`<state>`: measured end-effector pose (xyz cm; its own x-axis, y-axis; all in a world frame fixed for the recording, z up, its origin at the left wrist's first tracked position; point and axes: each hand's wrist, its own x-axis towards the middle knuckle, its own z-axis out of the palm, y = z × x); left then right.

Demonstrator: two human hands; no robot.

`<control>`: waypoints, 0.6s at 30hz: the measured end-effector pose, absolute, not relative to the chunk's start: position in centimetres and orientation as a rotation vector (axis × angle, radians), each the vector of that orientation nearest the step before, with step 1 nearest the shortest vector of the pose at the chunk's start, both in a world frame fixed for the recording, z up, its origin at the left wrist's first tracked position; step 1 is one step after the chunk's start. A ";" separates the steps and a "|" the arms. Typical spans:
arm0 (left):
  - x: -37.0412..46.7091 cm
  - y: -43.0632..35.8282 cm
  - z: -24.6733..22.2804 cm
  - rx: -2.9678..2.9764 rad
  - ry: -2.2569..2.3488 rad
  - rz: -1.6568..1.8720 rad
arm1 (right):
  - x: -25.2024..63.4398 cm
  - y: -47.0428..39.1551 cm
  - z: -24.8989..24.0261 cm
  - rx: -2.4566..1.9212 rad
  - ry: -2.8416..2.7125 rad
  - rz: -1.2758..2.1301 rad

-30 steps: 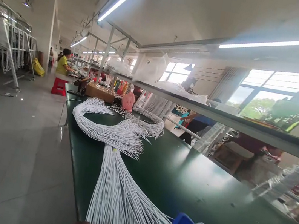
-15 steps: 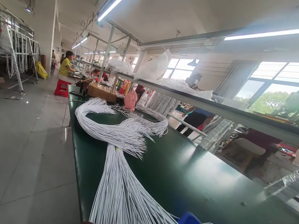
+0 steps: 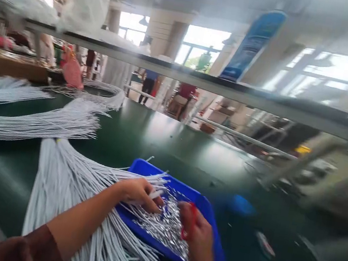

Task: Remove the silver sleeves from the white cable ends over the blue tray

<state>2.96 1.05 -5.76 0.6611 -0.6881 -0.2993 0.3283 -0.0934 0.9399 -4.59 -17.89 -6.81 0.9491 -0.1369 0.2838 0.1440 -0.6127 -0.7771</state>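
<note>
Over the blue tray [image 3: 166, 174], my left hand [image 3: 141, 194] is closed on white wires [image 3: 159, 179] near their ends. My right hand [image 3: 199, 235] is closed round a red-handled tool [image 3: 189, 222] at the tray's right side; its working end is hidden by blur and fingers. Many small shiny metal pieces [image 3: 168, 225] lie in the tray between my hands. A large fanned bundle of white wires [image 3: 64, 188] spreads under my left forearm, with some ends reaching over the tray's rim.
Another curved bundle of white wires [image 3: 31, 126] lies at left on the green table [image 3: 159, 137]. A pink fan-like object [image 3: 73, 71] and a cardboard box [image 3: 8, 65] stand behind it. A shelf [image 3: 190, 73] crosses above the table. At right lies a blurred blue object [image 3: 241, 205].
The view has swung right and down. The tray and both my hands have come into sight; before, only part of an arm and the tray's corner showed at the bottom.
</note>
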 end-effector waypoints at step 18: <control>2.6 0.9 -3.8 1.619 -0.492 -0.854 | -4.1 -15.8 -6.6 -1.769 -0.026 -0.278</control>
